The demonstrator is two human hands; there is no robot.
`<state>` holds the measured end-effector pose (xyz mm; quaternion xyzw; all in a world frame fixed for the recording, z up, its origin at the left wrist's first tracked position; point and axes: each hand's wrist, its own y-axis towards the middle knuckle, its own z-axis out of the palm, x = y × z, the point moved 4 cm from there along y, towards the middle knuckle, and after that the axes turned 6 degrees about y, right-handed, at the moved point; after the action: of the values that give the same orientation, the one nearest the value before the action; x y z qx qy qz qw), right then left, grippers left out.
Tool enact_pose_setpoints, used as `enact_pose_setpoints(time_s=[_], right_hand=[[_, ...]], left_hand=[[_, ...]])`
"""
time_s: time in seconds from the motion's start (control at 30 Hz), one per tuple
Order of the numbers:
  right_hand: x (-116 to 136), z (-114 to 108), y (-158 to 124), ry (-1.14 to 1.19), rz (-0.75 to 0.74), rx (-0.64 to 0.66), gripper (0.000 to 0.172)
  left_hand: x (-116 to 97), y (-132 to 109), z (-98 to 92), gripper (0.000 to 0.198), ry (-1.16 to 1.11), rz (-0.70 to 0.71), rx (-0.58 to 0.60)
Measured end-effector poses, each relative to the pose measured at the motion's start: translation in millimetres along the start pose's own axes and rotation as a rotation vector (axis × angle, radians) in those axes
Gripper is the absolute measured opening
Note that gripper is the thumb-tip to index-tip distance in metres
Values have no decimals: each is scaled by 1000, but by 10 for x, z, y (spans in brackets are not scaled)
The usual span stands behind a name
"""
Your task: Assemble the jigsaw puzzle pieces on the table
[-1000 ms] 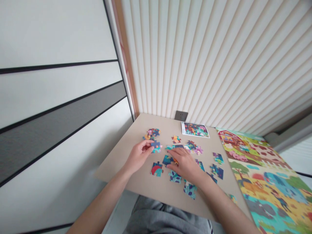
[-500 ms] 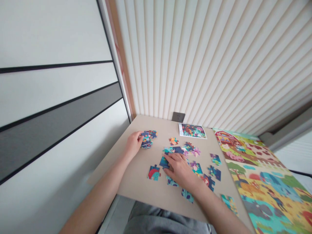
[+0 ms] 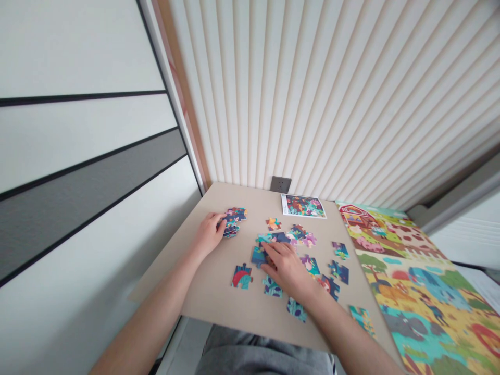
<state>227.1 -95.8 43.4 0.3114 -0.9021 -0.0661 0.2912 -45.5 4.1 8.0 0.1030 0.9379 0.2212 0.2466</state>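
My left hand [image 3: 209, 234] is at the far left of the table, its fingertips closed on the edge of a small pile of puzzle pieces [image 3: 236, 214]. Nearer the middle, my right hand [image 3: 287, 264] lies palm down with thumb and fingers apart. Its fingertips touch a blue puzzle piece [image 3: 258, 256] at the edge of a joined cluster [image 3: 280, 237], part of which the hand covers. A piece with a red curved shape [image 3: 242, 277] lies left of the right hand. Teal leafy pieces [image 3: 272, 287] lie just below it.
A picture card [image 3: 303, 206] of the puzzle lies at the table's back, by a wall socket [image 3: 280, 184]. An orange piece [image 3: 274, 224] and several loose pieces [image 3: 339, 272] lie around. A farm-and-animal picture [image 3: 420, 291] covers the right side. A white panelled surface [image 3: 78, 219] stands left.
The whole view has shifted slightly, so the table appears a little further left. My right hand's fingers have moved slightly over the blue piece, showing more of it. My left hand stays at the pile.
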Motion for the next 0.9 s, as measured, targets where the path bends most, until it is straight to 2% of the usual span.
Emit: enact_pose_setpoints(time_s=[0.17, 0.27, 0.4, 0.5, 0.57, 0.67, 0.9], right_hand=[[-50, -85, -6, 247, 54, -111, 54], [-73, -130, -7, 330, 86, -206, 54], [-101, -144, 0, 391, 118, -317, 54], [-99, -131, 4, 408, 137, -360, 53], [-77, -120, 6, 399, 133, -373, 49], [-32, -96, 11, 416, 127, -353, 43], [7, -48, 7, 515, 149, -335, 33]], left_hand=[[-119, -25, -132, 27, -16, 17, -54], [-340, -101, -190, 27, -93, 119, -43], [-731, -276, -166, 35, -325, 339, 139], [-909, -370, -128, 50, -428, 416, 257], [-951, -391, -121, 53, -462, 442, 255], [-939, -391, -111, 46, -482, 443, 229], [-881, -373, -120, 36, -482, 364, 207]])
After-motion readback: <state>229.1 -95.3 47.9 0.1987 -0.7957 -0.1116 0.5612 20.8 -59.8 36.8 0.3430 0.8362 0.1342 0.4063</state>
